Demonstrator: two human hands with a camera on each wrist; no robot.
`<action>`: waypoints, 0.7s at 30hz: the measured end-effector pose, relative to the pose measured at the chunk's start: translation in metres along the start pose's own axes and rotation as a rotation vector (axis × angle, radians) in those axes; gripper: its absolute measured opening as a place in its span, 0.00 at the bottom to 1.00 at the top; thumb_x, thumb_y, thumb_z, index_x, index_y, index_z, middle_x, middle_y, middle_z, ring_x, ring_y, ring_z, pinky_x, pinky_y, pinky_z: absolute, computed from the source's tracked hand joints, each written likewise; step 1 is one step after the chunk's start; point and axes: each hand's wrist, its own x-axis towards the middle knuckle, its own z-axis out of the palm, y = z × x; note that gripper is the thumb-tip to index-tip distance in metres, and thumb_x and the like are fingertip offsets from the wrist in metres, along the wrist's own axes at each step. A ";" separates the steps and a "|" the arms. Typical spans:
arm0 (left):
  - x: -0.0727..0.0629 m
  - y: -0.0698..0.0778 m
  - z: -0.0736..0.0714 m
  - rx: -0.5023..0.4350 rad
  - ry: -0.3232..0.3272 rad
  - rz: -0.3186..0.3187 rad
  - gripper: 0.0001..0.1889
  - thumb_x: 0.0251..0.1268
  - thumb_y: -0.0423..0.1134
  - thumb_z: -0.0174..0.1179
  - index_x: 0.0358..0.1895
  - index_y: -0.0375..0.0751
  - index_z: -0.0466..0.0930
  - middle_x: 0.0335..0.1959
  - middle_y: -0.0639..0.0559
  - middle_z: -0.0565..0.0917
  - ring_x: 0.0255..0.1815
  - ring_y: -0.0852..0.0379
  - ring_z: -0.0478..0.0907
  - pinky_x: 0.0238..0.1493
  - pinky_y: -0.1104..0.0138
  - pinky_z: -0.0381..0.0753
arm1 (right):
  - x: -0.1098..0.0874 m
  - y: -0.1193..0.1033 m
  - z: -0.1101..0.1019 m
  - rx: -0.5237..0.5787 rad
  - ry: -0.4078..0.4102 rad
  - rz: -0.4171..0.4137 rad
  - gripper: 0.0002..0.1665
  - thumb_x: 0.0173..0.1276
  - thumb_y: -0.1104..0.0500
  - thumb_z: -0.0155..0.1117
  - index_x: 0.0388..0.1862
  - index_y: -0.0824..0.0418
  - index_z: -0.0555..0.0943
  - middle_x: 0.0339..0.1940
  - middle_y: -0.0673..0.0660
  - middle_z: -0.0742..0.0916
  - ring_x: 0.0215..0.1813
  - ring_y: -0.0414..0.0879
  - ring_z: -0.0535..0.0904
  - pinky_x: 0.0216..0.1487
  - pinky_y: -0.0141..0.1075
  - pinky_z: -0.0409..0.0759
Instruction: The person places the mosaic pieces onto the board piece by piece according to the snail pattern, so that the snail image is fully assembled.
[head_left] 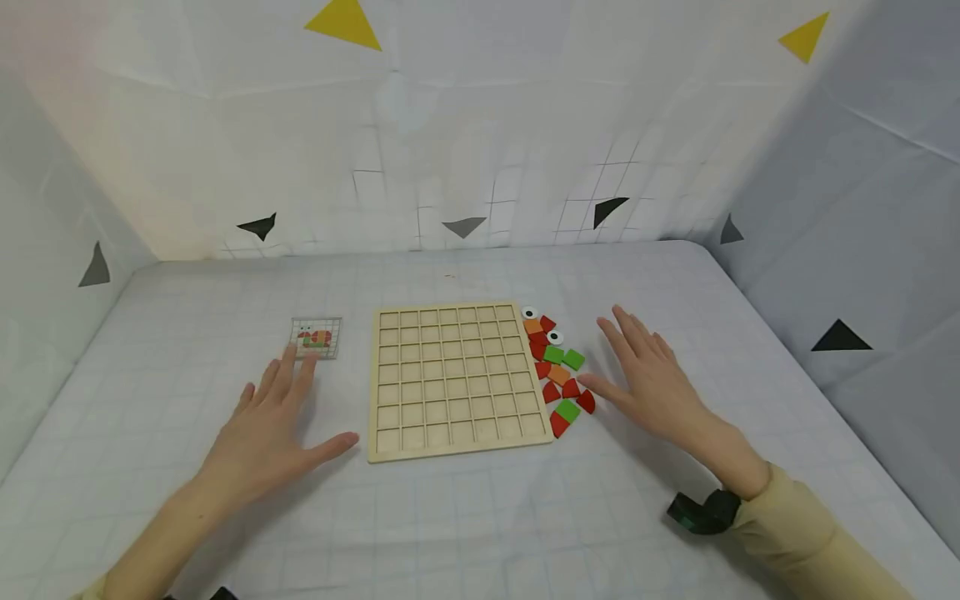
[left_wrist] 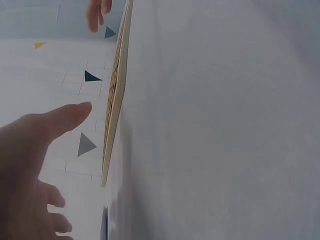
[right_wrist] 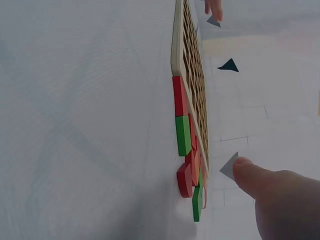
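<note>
A pale wooden grid board (head_left: 459, 379) lies flat on the table, its square cells bare. Along its right edge sits a loose cluster of red, green and orange pieces, among them a green piece (head_left: 573, 359), a red quarter-round piece (head_left: 586, 402) and a white disc with a black dot (head_left: 554, 337). My left hand (head_left: 266, 425), fingers spread, hovers left of the board, fingertips by a small picture card (head_left: 316, 337) with a coloured figure on a grid. My right hand (head_left: 654, 382), also spread and holding nothing, is just right of the pieces, its thumb nearest them.
A white cloth with a faint grid covers the table (head_left: 465, 533). Behind it rises a pale backdrop (head_left: 480, 125) with yellow, grey and black triangles, and more cloth walls stand at both sides. A dark strap device (head_left: 705, 512) is on the right wrist.
</note>
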 end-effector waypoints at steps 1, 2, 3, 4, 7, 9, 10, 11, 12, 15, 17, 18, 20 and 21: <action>0.001 0.002 0.001 -0.023 -0.017 0.006 0.63 0.55 0.77 0.56 0.81 0.38 0.41 0.83 0.39 0.38 0.81 0.32 0.43 0.74 0.35 0.46 | 0.001 0.000 0.001 0.016 0.007 -0.007 0.52 0.67 0.39 0.65 0.81 0.59 0.56 0.82 0.66 0.57 0.79 0.67 0.53 0.73 0.69 0.53; 0.001 0.004 0.002 -0.040 -0.033 0.011 0.63 0.55 0.78 0.57 0.81 0.35 0.42 0.83 0.38 0.39 0.81 0.33 0.44 0.75 0.36 0.46 | 0.003 -0.001 0.002 0.034 0.018 -0.015 0.50 0.68 0.40 0.66 0.80 0.60 0.57 0.81 0.66 0.58 0.78 0.67 0.55 0.73 0.68 0.54; 0.002 0.006 0.002 -0.055 -0.047 0.017 0.64 0.54 0.78 0.57 0.80 0.33 0.45 0.82 0.37 0.42 0.81 0.34 0.45 0.76 0.38 0.47 | 0.004 -0.001 0.004 0.055 0.028 -0.021 0.49 0.68 0.41 0.66 0.79 0.60 0.59 0.80 0.65 0.60 0.77 0.66 0.57 0.72 0.67 0.56; 0.002 0.008 0.003 -0.067 -0.061 0.024 0.64 0.53 0.78 0.58 0.79 0.31 0.47 0.82 0.36 0.45 0.81 0.35 0.46 0.77 0.40 0.47 | 0.005 -0.002 0.005 0.078 0.044 -0.029 0.47 0.69 0.43 0.66 0.78 0.60 0.60 0.80 0.65 0.62 0.77 0.66 0.59 0.72 0.67 0.58; 0.003 0.014 0.004 -0.103 -0.099 0.045 0.65 0.49 0.78 0.60 0.77 0.28 0.53 0.80 0.34 0.51 0.81 0.37 0.49 0.78 0.44 0.49 | 0.009 -0.003 0.010 0.148 0.094 -0.055 0.41 0.70 0.47 0.66 0.76 0.61 0.65 0.76 0.65 0.68 0.74 0.65 0.64 0.69 0.65 0.62; 0.004 0.017 0.006 -0.123 -0.122 0.055 0.64 0.47 0.79 0.61 0.77 0.29 0.56 0.80 0.36 0.53 0.81 0.38 0.50 0.78 0.44 0.50 | 0.012 -0.003 0.013 0.184 0.119 -0.067 0.38 0.70 0.50 0.67 0.74 0.62 0.67 0.74 0.65 0.71 0.73 0.64 0.66 0.68 0.65 0.64; 0.004 0.019 0.008 -0.130 -0.128 0.059 0.64 0.47 0.79 0.62 0.76 0.30 0.56 0.80 0.37 0.54 0.80 0.37 0.50 0.76 0.42 0.53 | 0.014 -0.004 0.015 0.201 0.132 -0.074 0.37 0.69 0.51 0.67 0.73 0.62 0.68 0.73 0.65 0.72 0.72 0.63 0.67 0.68 0.65 0.65; 0.004 0.020 0.009 -0.140 -0.133 0.064 0.64 0.46 0.78 0.62 0.76 0.31 0.57 0.80 0.39 0.54 0.80 0.37 0.50 0.75 0.40 0.54 | 0.015 -0.004 0.016 0.219 0.142 -0.079 0.36 0.69 0.53 0.68 0.72 0.62 0.69 0.71 0.65 0.74 0.71 0.63 0.68 0.67 0.65 0.66; 0.004 0.020 0.011 -0.147 -0.134 0.067 0.64 0.46 0.78 0.63 0.77 0.32 0.57 0.81 0.40 0.54 0.80 0.36 0.50 0.74 0.38 0.55 | 0.016 -0.005 0.017 0.239 0.151 -0.079 0.35 0.68 0.54 0.69 0.71 0.62 0.70 0.70 0.64 0.75 0.70 0.62 0.69 0.66 0.64 0.67; 0.004 0.021 0.016 -0.173 -0.130 0.078 0.62 0.46 0.77 0.64 0.77 0.34 0.58 0.81 0.43 0.56 0.79 0.34 0.52 0.71 0.34 0.58 | 0.021 -0.005 0.022 0.283 0.187 -0.097 0.30 0.67 0.57 0.70 0.66 0.63 0.75 0.63 0.62 0.80 0.64 0.58 0.74 0.62 0.60 0.74; 0.005 0.021 0.019 -0.189 -0.126 0.089 0.61 0.46 0.75 0.66 0.77 0.35 0.58 0.80 0.43 0.56 0.79 0.34 0.53 0.72 0.36 0.58 | 0.024 -0.006 0.025 0.314 0.205 -0.105 0.27 0.66 0.59 0.71 0.63 0.63 0.78 0.59 0.60 0.83 0.60 0.56 0.76 0.59 0.57 0.76; 0.005 0.021 0.021 -0.195 -0.124 0.094 0.61 0.47 0.75 0.66 0.77 0.36 0.58 0.80 0.44 0.57 0.79 0.34 0.53 0.72 0.36 0.58 | 0.026 -0.006 0.027 0.327 0.212 -0.109 0.25 0.66 0.59 0.71 0.61 0.63 0.79 0.56 0.59 0.84 0.58 0.54 0.77 0.57 0.55 0.77; 0.005 0.022 0.023 -0.208 -0.122 0.102 0.60 0.47 0.74 0.66 0.78 0.37 0.58 0.80 0.44 0.58 0.79 0.36 0.54 0.72 0.37 0.58 | 0.029 -0.006 0.030 0.348 0.224 -0.119 0.22 0.65 0.61 0.71 0.58 0.64 0.81 0.53 0.59 0.85 0.55 0.54 0.78 0.56 0.53 0.78; 0.005 0.022 0.024 -0.212 -0.121 0.105 0.60 0.48 0.74 0.66 0.78 0.38 0.58 0.80 0.45 0.58 0.79 0.37 0.54 0.72 0.37 0.59 | 0.031 -0.006 0.032 0.362 0.227 -0.122 0.21 0.65 0.61 0.71 0.57 0.64 0.81 0.52 0.59 0.86 0.55 0.53 0.78 0.55 0.52 0.78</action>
